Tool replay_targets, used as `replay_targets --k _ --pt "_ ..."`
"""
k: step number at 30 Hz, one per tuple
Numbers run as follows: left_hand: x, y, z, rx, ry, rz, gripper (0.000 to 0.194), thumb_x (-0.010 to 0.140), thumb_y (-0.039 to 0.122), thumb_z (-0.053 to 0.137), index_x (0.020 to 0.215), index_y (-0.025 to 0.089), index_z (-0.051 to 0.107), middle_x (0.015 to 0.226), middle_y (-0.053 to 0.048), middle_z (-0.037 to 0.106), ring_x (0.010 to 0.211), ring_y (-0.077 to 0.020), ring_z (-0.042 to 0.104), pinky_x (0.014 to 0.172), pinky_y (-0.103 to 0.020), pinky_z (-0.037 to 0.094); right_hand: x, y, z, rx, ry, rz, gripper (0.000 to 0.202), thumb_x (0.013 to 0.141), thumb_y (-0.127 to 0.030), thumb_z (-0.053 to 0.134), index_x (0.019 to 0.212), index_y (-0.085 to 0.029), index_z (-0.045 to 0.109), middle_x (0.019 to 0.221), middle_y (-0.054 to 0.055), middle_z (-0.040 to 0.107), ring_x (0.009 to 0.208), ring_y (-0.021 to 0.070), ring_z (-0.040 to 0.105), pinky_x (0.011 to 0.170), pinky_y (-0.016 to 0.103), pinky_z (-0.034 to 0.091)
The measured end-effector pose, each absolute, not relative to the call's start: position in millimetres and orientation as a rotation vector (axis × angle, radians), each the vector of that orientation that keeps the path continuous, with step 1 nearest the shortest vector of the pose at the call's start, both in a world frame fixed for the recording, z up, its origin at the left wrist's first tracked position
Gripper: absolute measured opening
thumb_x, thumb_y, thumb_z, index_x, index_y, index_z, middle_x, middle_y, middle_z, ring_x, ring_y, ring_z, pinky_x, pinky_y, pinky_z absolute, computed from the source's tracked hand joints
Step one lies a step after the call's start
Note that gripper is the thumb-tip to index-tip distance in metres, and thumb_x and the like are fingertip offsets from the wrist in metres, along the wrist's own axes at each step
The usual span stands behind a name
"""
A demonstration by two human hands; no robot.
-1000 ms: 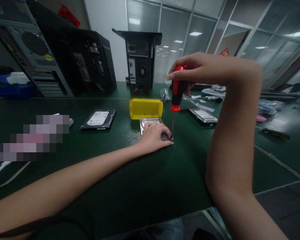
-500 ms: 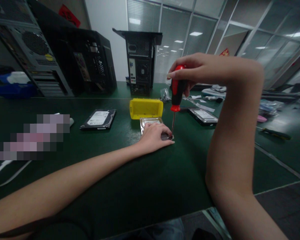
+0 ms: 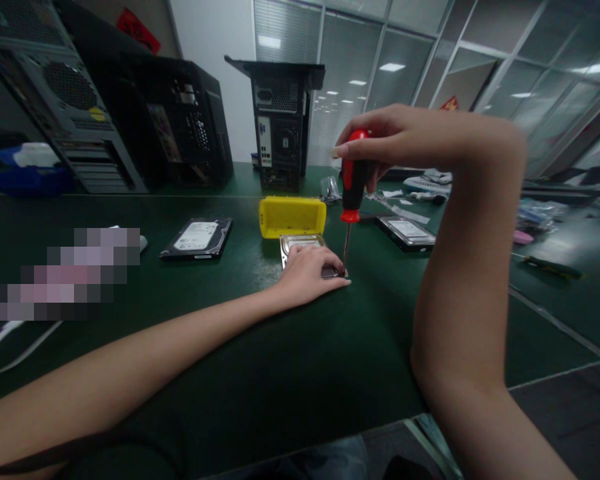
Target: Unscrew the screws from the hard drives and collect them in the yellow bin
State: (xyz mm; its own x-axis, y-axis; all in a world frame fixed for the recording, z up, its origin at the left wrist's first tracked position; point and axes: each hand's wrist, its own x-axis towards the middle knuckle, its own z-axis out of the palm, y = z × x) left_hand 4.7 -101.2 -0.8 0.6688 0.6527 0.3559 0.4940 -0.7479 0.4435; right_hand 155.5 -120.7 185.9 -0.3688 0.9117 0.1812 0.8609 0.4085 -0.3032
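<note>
A red and black screwdriver point(image 3: 355, 179) stands nearly upright in my right hand point(image 3: 375, 143), whose fingers wrap round the top of its handle. Its tip meets the near right corner of a silver hard drive point(image 3: 303, 241). My left hand point(image 3: 307, 275) grips that drive on the green table, its fingers over the top and its thumb along the near edge, covering much of it. Directly behind the drive is a yellow tray point(image 3: 293, 220), its hollow side facing me. Where the tip touches, the detail is too small to make out.
Hard drives lie to the left point(image 3: 197, 238) and right point(image 3: 408, 232). Computer cases point(image 3: 283, 133) stand at the back and back left. A blue container point(image 3: 27, 180) is at far left. A second screwdriver point(image 3: 553, 267) and plastic bags point(image 3: 540, 215) lie at right.
</note>
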Motion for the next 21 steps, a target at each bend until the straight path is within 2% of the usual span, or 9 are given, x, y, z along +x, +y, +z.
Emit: replay_targets --k 9,16,21 --pt "4.7 -102.6 1.0 2.564 0.913 0.730 0.023 0.083 0.045 0.059 0.088 0.024 0.068 0.104 0.001 0.068 0.102 -0.0242 0.056 0.091 -0.044 0.030 154.1 -122.8 187.0 -1.515 -2.395 0.157 0.030 0.088 -0.046 0.053 0.096 -0.018 0.062 0.089 0.005 0.069 0.071 0.0129 0.066 0.060 0.021 0.052" --pt "5.5 -101.4 -0.6 2.578 0.896 0.744 0.024 0.084 0.046 0.059 0.088 0.024 0.068 0.103 0.001 0.069 0.101 -0.0237 0.057 0.092 -0.043 0.030 151.9 -119.9 184.7 -1.520 -2.388 0.179 0.032 0.089 -0.045 0.051 0.103 -0.018 0.060 0.090 0.005 0.070 0.069 0.0133 0.067 0.059 0.021 0.051" --pt "5.5 -101.8 -0.8 2.575 0.899 0.747 0.023 0.084 0.045 0.059 0.089 0.024 0.068 0.104 0.001 0.069 0.101 -0.0233 0.057 0.091 -0.044 0.030 151.3 -122.9 186.1 -1.497 -2.406 0.123 0.031 0.088 -0.045 0.054 0.095 -0.016 0.062 0.087 0.005 0.070 0.069 0.0128 0.066 0.058 0.020 0.050"
